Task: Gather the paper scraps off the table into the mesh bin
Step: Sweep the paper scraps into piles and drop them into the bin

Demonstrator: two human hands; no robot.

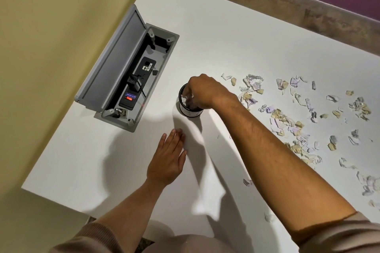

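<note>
— Start at the fingers. What is the right hand (202, 91) doing?

— Its fingers point down into the mouth of the mesh bin (190, 107), curled round a wad of white crumpled paper (186, 99). The left hand (167, 160) lies flat on the white table (226, 37), fingers straight and together, nearer than the bin and a little to its left.

— And the bin itself?

— Small, round, dark, with a darker band at the base. It stands upright on the table, right of the open cable box (131, 68). More white paper shows inside it.

— The scraps?

— The paper scraps (298, 117) are strewn over the right part of the table, well apart from the bin at their far end, closer at their near-left edge. Torn bits, white, tan and faint purple, some with print. A few stray pieces lie near the right forearm.

— Anything unclear?

— The right hand covers most of the bin's opening, so how full it is cannot be told. The forearm hides some scraps, and the right frame edge cuts off others. The print is too small to read.
</note>
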